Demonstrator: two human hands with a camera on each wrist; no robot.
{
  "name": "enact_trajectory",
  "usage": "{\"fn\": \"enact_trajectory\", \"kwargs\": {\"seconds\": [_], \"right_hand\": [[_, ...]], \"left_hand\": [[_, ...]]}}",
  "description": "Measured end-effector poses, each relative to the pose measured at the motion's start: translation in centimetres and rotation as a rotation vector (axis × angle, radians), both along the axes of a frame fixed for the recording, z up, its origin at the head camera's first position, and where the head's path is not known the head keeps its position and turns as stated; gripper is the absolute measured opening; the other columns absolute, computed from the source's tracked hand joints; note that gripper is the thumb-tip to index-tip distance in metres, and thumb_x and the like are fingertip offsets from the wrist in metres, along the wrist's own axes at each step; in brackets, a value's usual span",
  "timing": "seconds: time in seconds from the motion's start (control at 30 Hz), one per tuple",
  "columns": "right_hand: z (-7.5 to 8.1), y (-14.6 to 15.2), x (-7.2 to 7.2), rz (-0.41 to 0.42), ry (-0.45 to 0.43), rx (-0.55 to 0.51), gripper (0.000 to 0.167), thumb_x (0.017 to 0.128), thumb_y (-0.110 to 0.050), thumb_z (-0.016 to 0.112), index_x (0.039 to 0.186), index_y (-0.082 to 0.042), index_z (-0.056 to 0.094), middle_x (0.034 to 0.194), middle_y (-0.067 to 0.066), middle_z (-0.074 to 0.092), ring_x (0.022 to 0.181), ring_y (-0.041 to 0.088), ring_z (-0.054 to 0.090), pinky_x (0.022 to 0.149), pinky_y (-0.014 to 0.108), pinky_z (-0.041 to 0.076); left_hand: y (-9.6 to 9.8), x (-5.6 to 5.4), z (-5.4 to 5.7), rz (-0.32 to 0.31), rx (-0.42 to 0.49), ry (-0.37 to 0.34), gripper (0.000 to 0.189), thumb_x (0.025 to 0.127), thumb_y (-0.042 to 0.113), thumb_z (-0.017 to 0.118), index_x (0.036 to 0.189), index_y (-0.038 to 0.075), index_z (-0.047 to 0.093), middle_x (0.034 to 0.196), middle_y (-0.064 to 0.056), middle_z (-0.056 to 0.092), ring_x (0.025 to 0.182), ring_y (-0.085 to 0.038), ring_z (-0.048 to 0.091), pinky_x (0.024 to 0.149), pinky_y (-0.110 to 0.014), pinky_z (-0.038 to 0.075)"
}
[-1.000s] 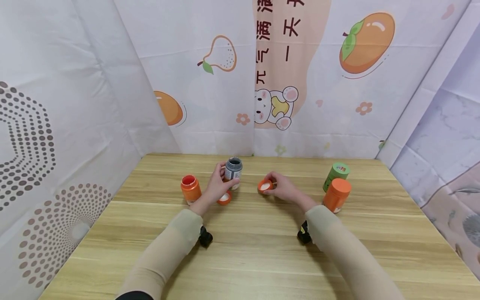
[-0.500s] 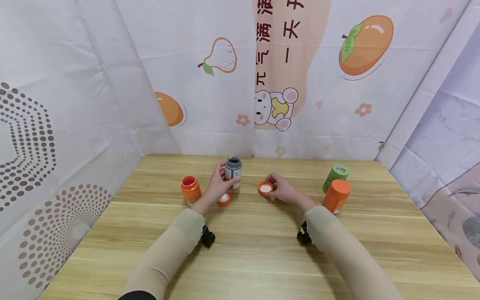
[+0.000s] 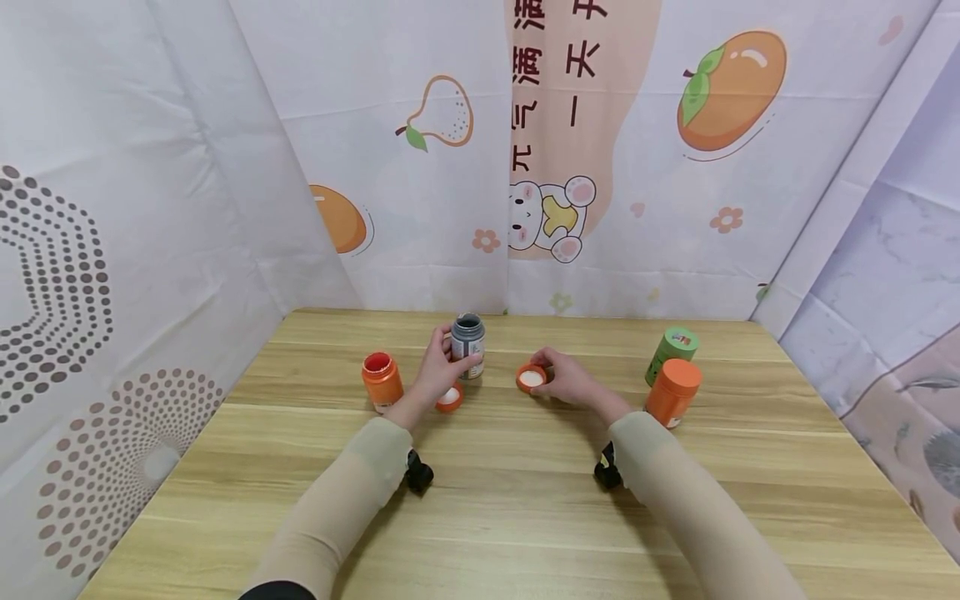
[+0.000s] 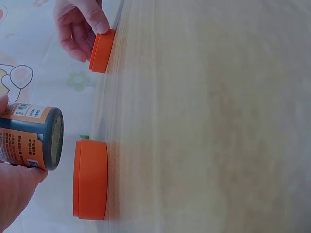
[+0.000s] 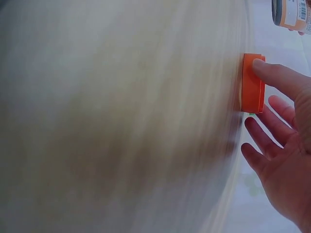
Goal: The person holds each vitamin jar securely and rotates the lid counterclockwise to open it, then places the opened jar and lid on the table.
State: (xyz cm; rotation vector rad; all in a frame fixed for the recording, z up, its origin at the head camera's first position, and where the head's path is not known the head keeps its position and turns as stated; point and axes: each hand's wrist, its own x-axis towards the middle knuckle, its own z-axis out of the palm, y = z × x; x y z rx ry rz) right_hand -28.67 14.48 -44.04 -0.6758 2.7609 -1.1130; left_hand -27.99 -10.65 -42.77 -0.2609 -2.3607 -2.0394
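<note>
My left hand point(image 3: 437, 367) grips a dark grey jar point(image 3: 468, 348) with an orange and white label and no lid on its mouth. In the left wrist view the jar point(image 4: 30, 136) is raised off the table, its base showing. Just below and in front of it lies an orange lid point(image 3: 448, 398), white inside facing up. My right hand point(image 3: 567, 379) pinches another orange lid point(image 3: 531, 379), which sits inside-up on the table. The right wrist view shows the thumb on the near side of this lid point(image 5: 251, 85), with other fingers spread beyond it.
An uncapped orange jar point(image 3: 382, 383), red inside, stands left of my left hand. Right of my right hand are a capped orange jar point(image 3: 673, 392) and a green canister point(image 3: 672, 353). A printed curtain point(image 3: 420, 208) hangs behind the wooden table point(image 3: 510, 500).
The lid in my right hand was slightly tilted a second ago and now lies flat on the table. My left hand keeps the jar in nearly the same place.
</note>
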Motion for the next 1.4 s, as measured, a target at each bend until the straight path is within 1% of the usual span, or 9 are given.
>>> {"fn": "enact_trajectory", "kwargs": {"seconds": [0.17,0.33,0.43,0.6,0.83,1.13,1.27,1.4], "right_hand": [[-0.1,0.1,-0.1,0.016,0.007,0.007,0.052,0.080,-0.008,0.080,0.123,0.005,0.053,0.119,0.019,0.060,0.113,0.034,0.055,0.098,0.046,0.041],[0.3,0.6,0.1,0.000,-0.049,-0.022,0.059,0.081,-0.010,0.080,0.129,0.007,0.049,0.127,0.022,0.055,0.121,0.037,0.050,0.102,0.048,0.038],[0.6,0.9,0.2,-0.013,-0.056,-0.024,0.059,0.083,-0.012,0.078,0.131,0.006,0.048,0.130,0.023,0.053,0.124,0.039,0.047,0.103,0.049,0.037],[1.4,1.3,0.4,-0.018,-0.021,-0.013,0.054,0.087,-0.010,0.074,0.132,0.006,0.048,0.130,0.023,0.053,0.124,0.039,0.046,0.103,0.051,0.036],[2.5,1.8,1.1,-0.008,0.008,-0.002,0.055,0.088,-0.012,0.072,0.133,0.006,0.047,0.131,0.024,0.053,0.123,0.040,0.045,0.101,0.053,0.037],[3.3,2.7,2.0,-0.039,0.054,-0.003,0.054,0.087,-0.015,0.074,0.132,0.004,0.050,0.130,0.021,0.055,0.122,0.038,0.047,0.101,0.053,0.037],[3.6,3.3,2.5,-0.034,0.073,-0.005,0.054,0.088,-0.015,0.073,0.132,0.004,0.050,0.130,0.021,0.055,0.122,0.038,0.048,0.100,0.054,0.038],[3.8,4.0,2.9,-0.024,0.090,-0.003,0.052,0.089,-0.016,0.073,0.132,0.002,0.050,0.129,0.021,0.055,0.122,0.037,0.049,0.100,0.053,0.038]], "left_hand": [[0.2,-0.1,0.0,-0.001,-0.002,0.000,0.065,0.088,0.004,0.071,0.140,0.005,0.032,0.136,-0.022,0.051,0.124,-0.033,0.050,0.103,-0.048,0.039],[0.6,-0.2,0.0,-0.011,0.007,0.001,0.062,0.088,0.003,0.071,0.139,0.006,0.036,0.135,-0.020,0.052,0.123,-0.032,0.051,0.103,-0.048,0.038],[1.0,-0.2,0.1,-0.019,0.025,-0.002,0.062,0.087,0.001,0.071,0.138,0.005,0.036,0.135,-0.021,0.052,0.123,-0.033,0.050,0.102,-0.048,0.039],[1.8,-0.3,0.1,-0.027,0.076,-0.017,0.063,0.086,-0.002,0.071,0.138,0.004,0.036,0.135,-0.023,0.051,0.124,-0.034,0.049,0.102,-0.049,0.038],[2.6,-0.4,-0.3,-0.006,0.049,-0.021,0.067,0.085,-0.003,0.072,0.141,0.005,0.037,0.135,-0.021,0.052,0.124,-0.033,0.050,0.103,-0.048,0.037],[3.1,-0.7,-1.1,-0.006,0.075,-0.060,0.067,0.083,-0.006,0.072,0.139,0.005,0.037,0.134,-0.023,0.052,0.125,-0.034,0.049,0.103,-0.049,0.038],[3.3,-0.7,-1.4,-0.007,0.088,-0.081,0.065,0.082,-0.009,0.071,0.136,0.005,0.038,0.133,-0.023,0.053,0.125,-0.035,0.049,0.103,-0.050,0.038],[3.4,-0.7,-1.6,-0.007,0.079,-0.090,0.064,0.082,-0.008,0.072,0.135,0.008,0.040,0.132,-0.022,0.054,0.125,-0.034,0.049,0.103,-0.050,0.037]]}}
